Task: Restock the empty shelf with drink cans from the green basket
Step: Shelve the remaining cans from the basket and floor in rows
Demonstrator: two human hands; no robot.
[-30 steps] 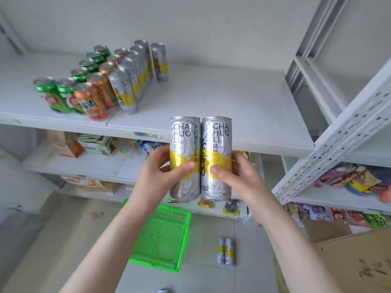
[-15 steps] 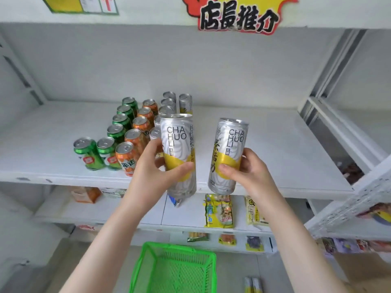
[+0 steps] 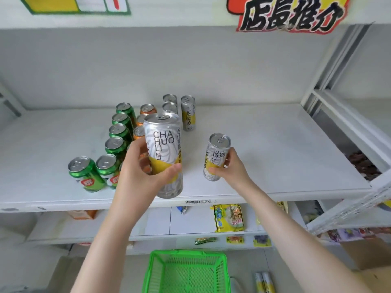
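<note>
step: i am mid-placement, with a can in each hand up at the white shelf [image 3: 275,157]; by my reading neither is released yet.
left hand [image 3: 146,174]: fingers and thumb are wrapped round the tall silver-and-yellow can [image 3: 164,153], which is upright over the shelf's front edge and clear of the board.
right hand [image 3: 233,169]: curled round the second can [image 3: 216,157], thumb across its yellow band; the can is low over the board and tilted a little, and i cannot tell if its base touches.
next move: i judge each can wants setting upright in line with the silver row [image 3: 187,113] beyond my left hand, without knocking the orange cans [image 3: 148,108] or the green cans [image 3: 85,172] to that hand's left.
basket: the green basket [image 3: 186,271] sits on the floor below, between my forearms; i see no cans in the part that shows.
surface: a flat, smooth white board, with a barcode label [image 3: 192,201] on its lip under my left hand.
room: a red-and-yellow sign [image 3: 292,15] above, snack packets [image 3: 229,217] on the shelf beneath my wrists, and two more cans [image 3: 264,282] on the floor right of the basket.
</note>
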